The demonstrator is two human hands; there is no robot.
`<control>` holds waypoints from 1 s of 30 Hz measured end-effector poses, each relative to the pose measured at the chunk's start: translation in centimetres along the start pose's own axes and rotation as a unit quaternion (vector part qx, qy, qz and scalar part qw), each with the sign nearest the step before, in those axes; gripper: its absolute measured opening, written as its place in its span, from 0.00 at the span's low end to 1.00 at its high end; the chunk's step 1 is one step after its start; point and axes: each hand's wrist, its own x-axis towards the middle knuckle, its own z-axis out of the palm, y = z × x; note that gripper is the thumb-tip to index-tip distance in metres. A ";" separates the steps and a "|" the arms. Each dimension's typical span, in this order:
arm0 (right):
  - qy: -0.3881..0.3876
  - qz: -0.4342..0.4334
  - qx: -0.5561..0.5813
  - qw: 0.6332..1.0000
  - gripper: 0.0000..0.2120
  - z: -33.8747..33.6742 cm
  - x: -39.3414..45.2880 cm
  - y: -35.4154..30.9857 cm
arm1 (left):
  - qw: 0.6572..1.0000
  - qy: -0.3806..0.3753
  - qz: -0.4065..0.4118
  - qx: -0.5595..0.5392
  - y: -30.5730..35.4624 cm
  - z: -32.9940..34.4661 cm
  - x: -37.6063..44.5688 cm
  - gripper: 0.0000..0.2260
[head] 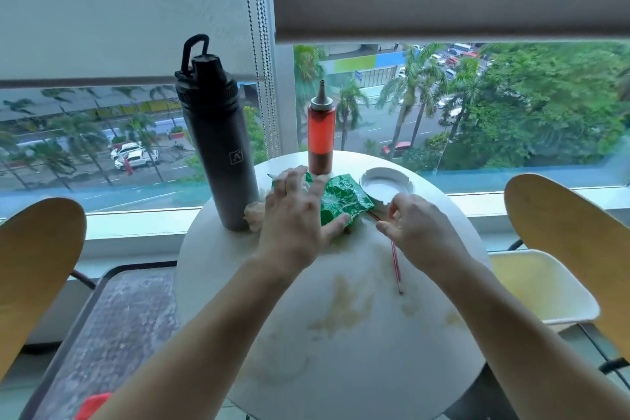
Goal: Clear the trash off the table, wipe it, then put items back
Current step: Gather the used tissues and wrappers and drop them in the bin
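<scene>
**White table, brown stains, trash in the middle**

White round table point(341, 334) with brownish smears across the near half. Biggest thing on it is the dark flask point(218, 143) at about 10 o'clock, then the red sauce bottle point(321, 133) at 12, with a white ashtray point(383, 185) just right of it around 1. The green wrapper point(344, 198) lies dead centre-ish, at 12 from the left hand point(296, 215), whose spread, relaxed fingers lie over its left edge, thumb touching its near corner. Crumpled tissue point(254, 215) sits beside the flask's base. The right hand point(419, 228) hovers loosely curled over the thin red straw point(396, 266), gripping nothing that I can see.
</scene>
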 end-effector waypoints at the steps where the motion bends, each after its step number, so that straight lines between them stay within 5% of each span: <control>1: -0.002 -0.005 -0.017 1.000 0.12 0.2 0.2 -0.1 | 1.000 -0.024 -0.003 0.008 0.1 0.2 0.4 0.36; 12: -0.035 -0.003 -0.070 0.997 0.10 1.5 1.2 0.2 | 0.982 -0.178 -0.044 0.039 0.7 1.2 1.5 0.43; 19: -0.077 -0.020 -0.057 0.995 0.08 1.2 1.4 0.1 | 0.993 -0.112 -0.040 0.028 0.9 1.6 1.4 0.27; 25: -0.087 -0.009 -0.022 0.996 0.07 0.5 0.8 0.0 | 0.995 -0.091 -0.045 0.014 1.6 0.7 1.0 0.25; 30: -0.088 0.009 -0.005 0.996 0.08 -0.8 0.0 0.0 | 1.000 0.004 -0.020 -0.005 1.7 0.4 0.3 0.19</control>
